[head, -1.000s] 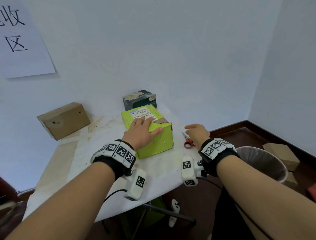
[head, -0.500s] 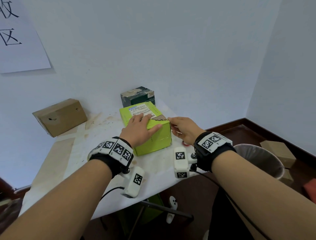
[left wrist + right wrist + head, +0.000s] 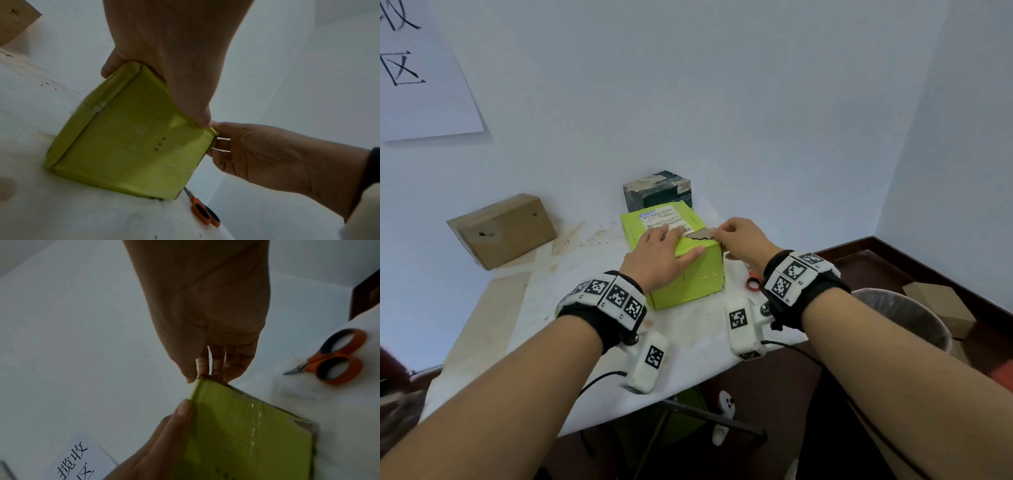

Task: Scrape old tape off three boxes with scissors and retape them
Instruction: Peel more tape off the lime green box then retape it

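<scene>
The left hand point(image 3: 659, 255) lies flat on the green box point(image 3: 688, 281) mid-frame to steady it, while the right hand point(image 3: 743, 240) pinches the torn tape point(image 3: 698, 234) to peel it.

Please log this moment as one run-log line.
left hand: presses green box | right hand: pinches torn tape | scissors: idle on table

Head view bright, even, soft shadows; wide-angle bending at edges, lower-left corner smeared. Both wrist views dim, bluish, backlit by pale walls; near skin blurred, mild noise.
</scene>
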A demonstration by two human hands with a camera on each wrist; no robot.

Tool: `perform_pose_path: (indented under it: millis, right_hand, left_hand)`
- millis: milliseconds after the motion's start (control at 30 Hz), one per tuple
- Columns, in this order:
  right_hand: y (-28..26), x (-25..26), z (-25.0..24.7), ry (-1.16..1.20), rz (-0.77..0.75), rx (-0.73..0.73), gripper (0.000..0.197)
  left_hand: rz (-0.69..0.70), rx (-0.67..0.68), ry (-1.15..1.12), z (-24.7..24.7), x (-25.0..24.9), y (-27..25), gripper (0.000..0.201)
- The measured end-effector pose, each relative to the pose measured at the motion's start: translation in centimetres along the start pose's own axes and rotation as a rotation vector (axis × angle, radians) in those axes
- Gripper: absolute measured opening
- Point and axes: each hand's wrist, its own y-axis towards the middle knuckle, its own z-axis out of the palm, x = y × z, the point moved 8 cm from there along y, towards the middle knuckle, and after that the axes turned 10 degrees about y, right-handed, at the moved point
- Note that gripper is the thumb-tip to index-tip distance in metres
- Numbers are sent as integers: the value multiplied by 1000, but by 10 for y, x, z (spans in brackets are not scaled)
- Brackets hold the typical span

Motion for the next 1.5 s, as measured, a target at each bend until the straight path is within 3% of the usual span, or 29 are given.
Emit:
perform_pose_path:
  millis: [233, 300, 367, 433, 500, 533, 600, 667, 767, 800, 867, 933, 1033, 1100, 1167, 1267, 1367, 1500]
  right_hand:
    - [-4, -1, 1, -79, -29, -70, 20]
    - [-6, 1, 1, -96, -38, -92, 21]
    - [-8, 2, 0, -134, -35, -112, 20]
    - [-8, 3, -1, -159, -38, -114, 27]
    - [-7, 5, -2, -159, -45, -119, 33]
    - [-7, 6, -2, -156, -45, -119, 34]
    - [-7, 8, 1, -163, -45, -111, 34]
    - [-7, 13, 4, -175, -51, -90, 35]
    - [-10, 25, 7, -219, -85, -70, 26]
    - [-11, 29, 8, -228, -101, -76, 22]
    - [-13, 37, 8, -192, -151, -98, 21]
    - [-14, 51, 9, -149, -233, -118, 20]
    - [-16, 75, 12, -77, -309, -90, 19]
    - [-19, 95, 16, -12, -354, -39, 18]
    - [-22, 116, 22, 20, -409, 23, 18]
    - [-32, 143, 33, 44, -456, 137, 26]
    - [-41, 161, 42, 40, -444, 235, 48]
    - [-48, 170, 34, -54, -503, 192, 35]
  left_hand:
    - [-5, 34, 14, -1, -4, -1, 73]
    - [54, 60, -166, -10, -3, -6, 71]
    - [45, 74, -511, -25, 8, -13, 57]
    - [-95, -91, -610, -46, 45, -19, 42]
    - [-270, -229, -326, -60, 92, -26, 28]
    - [-328, -160, -147, -57, 106, -29, 28]
    - [-371, 114, 111, -32, 124, -38, 44]
    - [-364, 299, 213, -12, 127, -52, 58]
    - [-311, 391, 262, 0, 116, -66, 65]
    - [-300, 406, 265, -1, 111, -69, 58]
    - [-264, 390, 246, -10, 105, -70, 34]
    - [-259, 293, 226, -30, 107, -67, 20]
    - [-244, 46, 104, -71, 110, -62, 25]
    - [-202, -144, -70, -102, 104, -62, 16]
    - [-132, -249, -241, -124, 95, -61, 13]
    - [8, -233, -476, -138, 73, -53, 16]
    - [80, -228, -621, -146, 47, -48, 8]
    - [93, -213, -744, -151, 21, -45, 7]
